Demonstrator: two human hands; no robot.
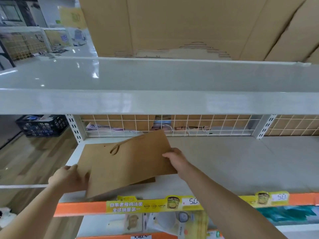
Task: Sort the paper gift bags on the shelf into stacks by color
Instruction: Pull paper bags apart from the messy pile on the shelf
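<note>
A flat brown paper gift bag (131, 163) with a twisted cord handle lies tilted over a stack of other brown bags (89, 152) at the left end of the middle shelf (233, 163). My left hand (69, 176) grips the bag's lower left edge. My right hand (176, 159) pinches its right edge. The bag's lower corner juts past the shelf front. How many bags lie beneath it is hidden.
A white shelf board (155, 100) hangs just above the hands. A wire grid back panel (172, 125) shows more bags behind it. An orange price rail (82, 207) with yellow labels runs along the front. Large cardboard boxes (172, 26) stand on top. A black crate (43, 125) sits on the floor, left.
</note>
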